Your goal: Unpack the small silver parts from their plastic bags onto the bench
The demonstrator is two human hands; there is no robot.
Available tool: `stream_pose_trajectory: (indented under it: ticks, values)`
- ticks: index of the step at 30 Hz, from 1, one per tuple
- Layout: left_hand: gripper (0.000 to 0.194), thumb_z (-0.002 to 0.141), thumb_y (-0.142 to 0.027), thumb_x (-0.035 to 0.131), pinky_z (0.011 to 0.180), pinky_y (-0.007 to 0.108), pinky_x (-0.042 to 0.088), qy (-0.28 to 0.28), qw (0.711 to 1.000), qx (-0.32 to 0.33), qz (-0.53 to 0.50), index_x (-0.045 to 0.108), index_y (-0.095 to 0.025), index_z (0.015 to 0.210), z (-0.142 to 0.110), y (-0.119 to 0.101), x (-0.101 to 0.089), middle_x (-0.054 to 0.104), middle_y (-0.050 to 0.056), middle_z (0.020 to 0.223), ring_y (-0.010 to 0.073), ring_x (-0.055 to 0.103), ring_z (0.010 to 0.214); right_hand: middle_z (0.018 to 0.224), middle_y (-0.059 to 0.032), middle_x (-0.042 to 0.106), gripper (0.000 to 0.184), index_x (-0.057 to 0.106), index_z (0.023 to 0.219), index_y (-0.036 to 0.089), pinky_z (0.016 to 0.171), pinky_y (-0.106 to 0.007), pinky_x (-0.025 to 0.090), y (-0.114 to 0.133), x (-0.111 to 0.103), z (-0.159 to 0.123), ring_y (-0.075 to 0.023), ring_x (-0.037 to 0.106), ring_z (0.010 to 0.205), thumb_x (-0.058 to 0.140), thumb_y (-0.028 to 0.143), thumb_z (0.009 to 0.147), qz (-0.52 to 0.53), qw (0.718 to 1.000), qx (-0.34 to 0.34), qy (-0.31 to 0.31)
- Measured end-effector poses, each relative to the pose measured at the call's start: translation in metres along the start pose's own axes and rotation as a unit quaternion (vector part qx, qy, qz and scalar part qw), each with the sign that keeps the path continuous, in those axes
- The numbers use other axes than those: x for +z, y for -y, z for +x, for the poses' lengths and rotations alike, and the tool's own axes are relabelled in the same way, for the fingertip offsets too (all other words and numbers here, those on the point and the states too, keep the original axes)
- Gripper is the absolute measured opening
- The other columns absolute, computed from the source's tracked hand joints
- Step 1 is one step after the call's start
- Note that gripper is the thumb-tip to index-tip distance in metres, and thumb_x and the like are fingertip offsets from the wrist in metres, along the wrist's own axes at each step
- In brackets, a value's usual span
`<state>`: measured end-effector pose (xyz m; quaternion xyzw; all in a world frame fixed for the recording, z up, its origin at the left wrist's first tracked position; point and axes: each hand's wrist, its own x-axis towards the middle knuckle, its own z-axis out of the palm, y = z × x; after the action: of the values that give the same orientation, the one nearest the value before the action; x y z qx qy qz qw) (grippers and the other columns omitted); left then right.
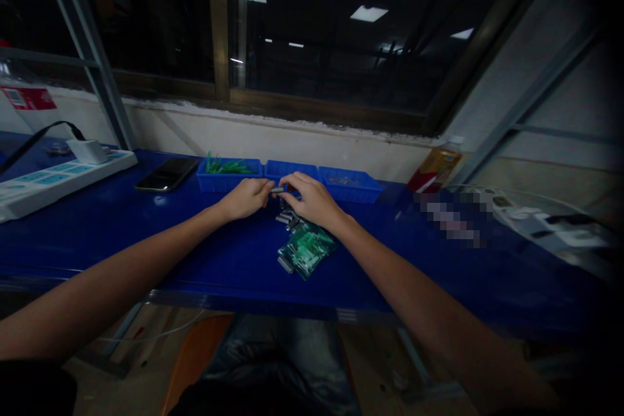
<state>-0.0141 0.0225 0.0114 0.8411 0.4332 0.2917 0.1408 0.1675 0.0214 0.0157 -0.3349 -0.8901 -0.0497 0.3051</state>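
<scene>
A small grey bar-shaped piece (277,189) is held level between my two hands, above the blue table. My left hand (247,198) is closed, with thumb and fingers pinching the left end of this piece. At the other end, my right hand (312,200) has its thumb and forefinger on it, with the remaining fingers curled over. Below my right hand lie several similar grey pieces (287,217), partly hidden by that hand. A clear bag with green contents (310,248) lies closer to me, with another grey piece (285,264) at its left edge.
Three blue bins stand in a row behind my hands: one with green strips (227,167), a middle bin (287,168), and one with small thin parts (348,183). A phone (166,174) and power strip (63,182) lie left; a bottle (435,166) stands right.
</scene>
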Motion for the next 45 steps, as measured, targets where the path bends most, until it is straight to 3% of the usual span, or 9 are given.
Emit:
stream_pose_trajectory:
  ticks: [4,7,14,19,22,28,33,39,45]
  values:
    - [0.034,0.089,-0.038,0.031,0.056,0.023,0.038,-0.023,0.998,0.016,-0.048,0.055,-0.013,0.088,-0.002,0.003,0.001,0.057,0.001,0.064,0.0119,0.052,0.056,0.085,-0.0031,0.056,0.013,0.056,0.091,0.020,0.070,-0.028,0.039,-0.001,-0.001,-0.001,-0.0149,0.051,0.079,0.049,0.029,0.083,0.006,1.000,0.014,-0.008]
    - [0.032,0.086,-0.034,0.042,0.055,0.022,0.039,-0.052,0.995,0.065,-0.063,0.047,-0.013,0.110,-0.003,0.003,0.001,0.059,0.002,0.075,0.0120,0.054,0.062,0.079,-0.0025,0.055,0.018,0.056,0.084,0.018,0.069,-0.027,0.038,-0.005,0.002,-0.001,-0.0137,0.051,0.075,0.044,0.032,0.086,0.034,0.999,0.025,-0.023]
    - [0.021,0.087,-0.026,0.040,0.057,0.022,0.038,-0.098,0.992,0.080,-0.007,0.054,-0.014,0.098,-0.003,0.000,-0.002,0.061,0.002,0.071,0.0118,0.055,0.060,0.070,-0.0008,0.052,0.029,0.052,0.073,0.018,0.063,-0.026,0.036,-0.001,0.011,0.003,-0.0125,0.049,0.068,0.035,0.034,0.090,0.071,0.995,0.050,-0.050]
    - [0.029,0.090,-0.029,0.033,0.057,0.023,0.037,-0.115,0.992,0.041,0.014,0.054,-0.015,0.075,-0.003,-0.003,-0.001,0.058,0.001,0.062,0.0116,0.053,0.055,0.085,-0.0020,0.055,0.023,0.051,0.101,0.020,0.069,-0.027,0.040,0.006,0.008,0.002,-0.0143,0.052,0.076,0.052,0.031,0.081,0.070,0.993,0.049,-0.079]
    - [0.037,0.090,-0.031,0.031,0.057,0.024,0.036,-0.098,0.995,0.022,0.023,0.052,-0.015,0.065,-0.003,-0.004,0.001,0.055,0.001,0.056,0.0120,0.052,0.053,0.087,-0.0029,0.054,0.015,0.054,0.094,0.020,0.070,-0.027,0.040,0.007,0.005,0.001,-0.0148,0.052,0.079,0.050,0.027,0.082,0.048,0.996,0.034,-0.065]
    - [0.033,0.086,-0.034,0.043,0.058,0.023,0.040,-0.109,0.991,0.059,-0.041,0.046,-0.013,0.111,-0.005,-0.002,0.002,0.061,0.002,0.077,0.0121,0.055,0.061,0.081,-0.0033,0.053,0.024,0.056,0.079,0.019,0.070,-0.027,0.039,0.005,0.006,0.003,-0.0141,0.051,0.077,0.038,0.031,0.089,0.034,0.995,0.065,-0.067]
    - [0.019,0.086,-0.029,0.042,0.063,0.023,0.041,-0.117,0.989,0.088,-0.018,0.050,-0.014,0.096,-0.003,0.001,0.003,0.061,0.004,0.080,0.0130,0.056,0.069,0.072,-0.0024,0.051,0.034,0.052,0.068,0.018,0.067,-0.026,0.037,0.004,0.010,0.005,-0.0132,0.051,0.072,0.032,0.034,0.091,0.042,0.994,0.076,-0.068]
    - [0.025,0.089,-0.030,0.034,0.061,0.024,0.040,-0.120,0.991,0.058,-0.014,0.052,-0.014,0.090,-0.003,0.001,0.002,0.059,0.003,0.073,0.0133,0.055,0.065,0.082,-0.0020,0.056,0.019,0.052,0.099,0.020,0.069,-0.027,0.040,0.008,0.007,0.003,-0.0141,0.052,0.075,0.047,0.031,0.084,0.056,0.994,0.051,-0.078]
    - [0.033,0.088,-0.036,0.033,0.076,0.031,0.044,-0.079,0.995,0.035,0.056,0.056,-0.012,0.095,0.000,0.008,0.006,0.061,0.008,0.087,0.0187,0.057,0.083,0.084,-0.0050,0.057,0.018,0.059,0.088,0.018,0.074,-0.029,0.041,-0.014,0.002,0.004,-0.0170,0.053,0.081,0.046,0.031,0.084,-0.005,0.993,0.068,-0.097]
